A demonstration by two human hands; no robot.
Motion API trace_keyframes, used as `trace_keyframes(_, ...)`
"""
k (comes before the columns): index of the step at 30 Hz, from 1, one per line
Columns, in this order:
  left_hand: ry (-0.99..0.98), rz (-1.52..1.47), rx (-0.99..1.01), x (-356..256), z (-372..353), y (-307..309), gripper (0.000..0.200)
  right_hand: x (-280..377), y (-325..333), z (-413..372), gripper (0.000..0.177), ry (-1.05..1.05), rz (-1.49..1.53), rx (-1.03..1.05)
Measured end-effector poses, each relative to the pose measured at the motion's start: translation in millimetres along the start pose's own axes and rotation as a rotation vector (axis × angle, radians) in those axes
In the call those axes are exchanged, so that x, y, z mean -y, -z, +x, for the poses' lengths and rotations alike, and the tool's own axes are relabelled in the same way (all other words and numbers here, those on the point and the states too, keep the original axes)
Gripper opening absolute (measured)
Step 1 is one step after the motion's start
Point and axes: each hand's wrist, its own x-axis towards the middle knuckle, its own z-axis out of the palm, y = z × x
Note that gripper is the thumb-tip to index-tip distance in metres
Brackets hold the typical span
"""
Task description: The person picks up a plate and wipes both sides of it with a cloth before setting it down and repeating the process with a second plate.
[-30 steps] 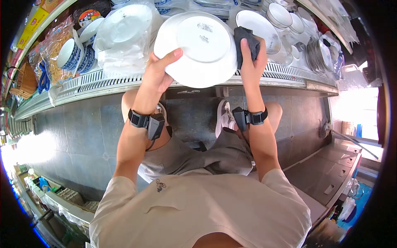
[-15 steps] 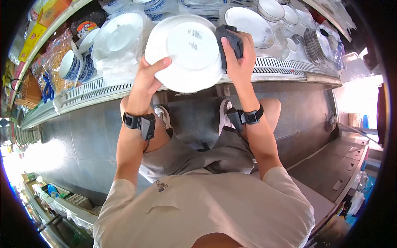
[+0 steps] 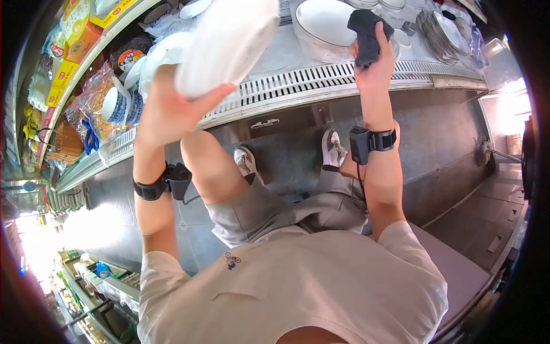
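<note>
My left hand (image 3: 169, 106) grips a white plate (image 3: 229, 40) by its rim; the plate is blurred and tilted edge-on above the metal shelf (image 3: 321, 80). My right hand (image 3: 375, 60) is closed around a dark cloth (image 3: 366, 31), held apart from the plate and over the shelf near a large white dish (image 3: 323, 20). Both wrists carry black strapped devices.
More white plates (image 3: 444, 31) and bowls are stacked on the shelf at the right. Blue-patterned bowls (image 3: 120, 103), bagged goods and yellow boxes (image 3: 71, 26) fill the shelf at the left. Grey tiled floor lies below, with my knees and shoes close to the shelf front.
My left hand has swung the plate up and to the left, turning it edge-on. My right hand with the cloth has come off the plate and moved right.
</note>
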Motion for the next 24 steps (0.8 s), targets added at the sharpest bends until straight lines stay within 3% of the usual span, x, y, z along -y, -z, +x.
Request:
trace_keyframes(2, -0.038, 0.188, 0.201, -7.0, 0.9, -12.6, 0.033, 1.6, 7.4, 2.5, 0.027, -0.051, 0.122, 0.079)
trace_keyframes(3, -0.033, 0.192, 0.198, -8.8, -0.3, -22.0, 0.033, 3.2, 6.0, 1.6, 0.027, -0.057, 0.125, 0.083)
trace_keyframes(5, -0.124, 0.357, 0.419, -9.9, -1.4, -43.4, 0.036, 6.9, 3.2, -1.0, 0.026, -0.083, 0.176, 0.008)
trace_keyframes(6, -0.12, 0.359, 0.418, -5.6, -4.6, -54.5, 0.036, 7.0, 5.6, -0.2, 0.026, -0.087, 0.177, 0.009)
trace_keyframes(8, -0.297, 0.433, 0.423, 7.7, -12.3, -75.7, 0.051, 6.2, 11.0, 1.5, 0.025, -0.107, 0.228, 0.05)
trace_keyframes(14, -0.364, 0.681, 0.44, 45.4, -9.0, -110.9, 0.061, 8.6, 11.5, 2.7, 0.026, -0.131, 0.256, 0.116)
trace_keyframes(24, -0.276, 0.818, 0.572, 81.0, 1.9, -147.4, 0.07, 6.8, 9.6, 0.1, 0.025, -0.161, 0.273, 0.157)
